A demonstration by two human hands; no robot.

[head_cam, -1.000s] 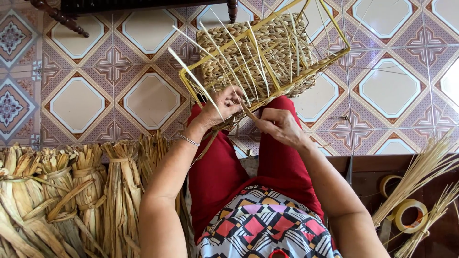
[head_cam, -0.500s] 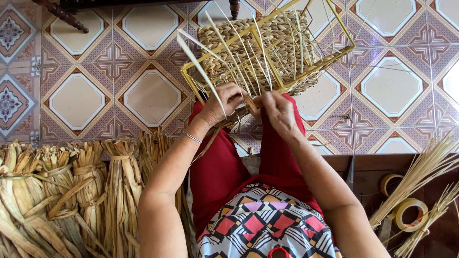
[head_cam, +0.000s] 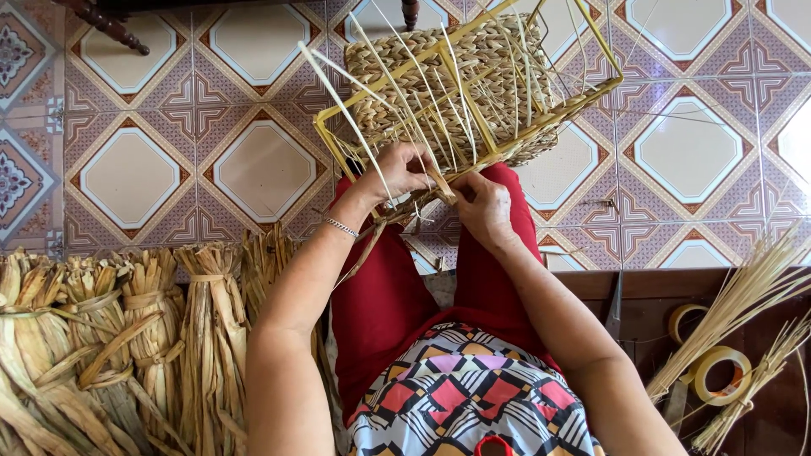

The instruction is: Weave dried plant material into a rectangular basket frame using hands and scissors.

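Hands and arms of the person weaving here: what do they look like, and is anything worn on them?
Both arms are bare, with no sleeves in view. The left hand has a thin silvery chain bracelet at its wrist. The right hand shows no jewellery or glove. No rings are visible on the fingers.

Bright even daylight, soft shadows, sharp focus, glare at right edge.

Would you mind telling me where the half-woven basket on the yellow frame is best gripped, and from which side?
Grip the basket by the bare yellow frame bar at its near left corner, coming from the person's side. That rim is rigid and free of weave, whereas loose strands stick out above. The left hand and right hand already work at this near edge.
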